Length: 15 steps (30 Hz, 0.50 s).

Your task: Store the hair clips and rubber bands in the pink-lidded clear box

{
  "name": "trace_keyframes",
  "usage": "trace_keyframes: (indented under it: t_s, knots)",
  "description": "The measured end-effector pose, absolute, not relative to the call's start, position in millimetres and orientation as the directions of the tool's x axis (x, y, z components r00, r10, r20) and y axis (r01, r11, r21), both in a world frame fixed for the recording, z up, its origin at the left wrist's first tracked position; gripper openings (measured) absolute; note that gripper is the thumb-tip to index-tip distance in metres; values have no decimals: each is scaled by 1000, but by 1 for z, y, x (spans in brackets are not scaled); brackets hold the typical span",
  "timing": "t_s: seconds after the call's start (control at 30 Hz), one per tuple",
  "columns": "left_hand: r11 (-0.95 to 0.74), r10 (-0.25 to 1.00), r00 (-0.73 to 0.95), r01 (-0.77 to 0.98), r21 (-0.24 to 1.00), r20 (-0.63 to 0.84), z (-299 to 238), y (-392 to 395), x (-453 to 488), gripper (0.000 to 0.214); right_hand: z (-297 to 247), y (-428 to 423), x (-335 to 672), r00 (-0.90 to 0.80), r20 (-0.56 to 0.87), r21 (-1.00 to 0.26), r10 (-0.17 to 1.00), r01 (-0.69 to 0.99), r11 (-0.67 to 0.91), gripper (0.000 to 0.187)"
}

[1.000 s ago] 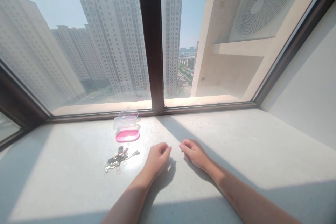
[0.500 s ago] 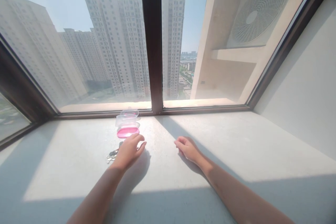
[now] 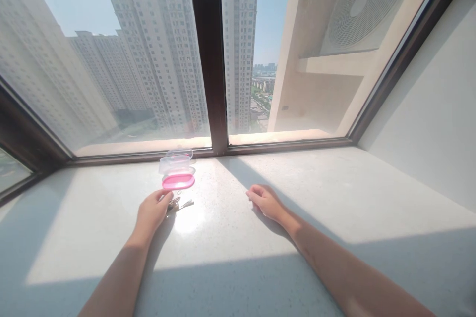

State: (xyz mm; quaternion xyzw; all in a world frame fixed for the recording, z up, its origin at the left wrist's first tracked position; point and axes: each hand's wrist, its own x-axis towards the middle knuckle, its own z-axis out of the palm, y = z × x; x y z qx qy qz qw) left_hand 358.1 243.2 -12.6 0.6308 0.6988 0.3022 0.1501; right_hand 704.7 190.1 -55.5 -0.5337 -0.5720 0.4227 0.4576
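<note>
My left hand (image 3: 150,212) rests on the white sill with its fingertips at a small pile of metal pieces (image 3: 174,204), which look like keys or clips. Its thumb and fingers are drawn together, and the hand covers part of the pile; what they pinch is hidden. A thin ring (image 3: 179,192) lies just beyond the pile. Behind that sits an oval pink lid or tray (image 3: 178,182), with a clear plastic box (image 3: 174,162) farther back. To the right, my right hand (image 3: 266,202) lies on the sill, fingers curled closed; I cannot make out anything in them.
The pale sill (image 3: 230,282) carries bands of sun and shadow. A dark window frame (image 3: 219,150) closes off its far side, with a post in the middle. At the right rises a white wall (image 3: 427,133). High buildings and a fan unit stand outside the glass.
My left hand has moved left and its fingers have drawn together at the metal pieces, uncovering those on the right side. My right hand stays about where it was. The view has shifted slightly.
</note>
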Motion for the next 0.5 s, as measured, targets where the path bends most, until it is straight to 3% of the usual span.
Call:
trace_keyframes:
  t_s: [0.5]
  knots:
    - [-88, 996, 44, 628, 773, 78, -5, 224, 404, 35, -51, 189, 703, -24, 42, -979, 999, 199, 46, 32]
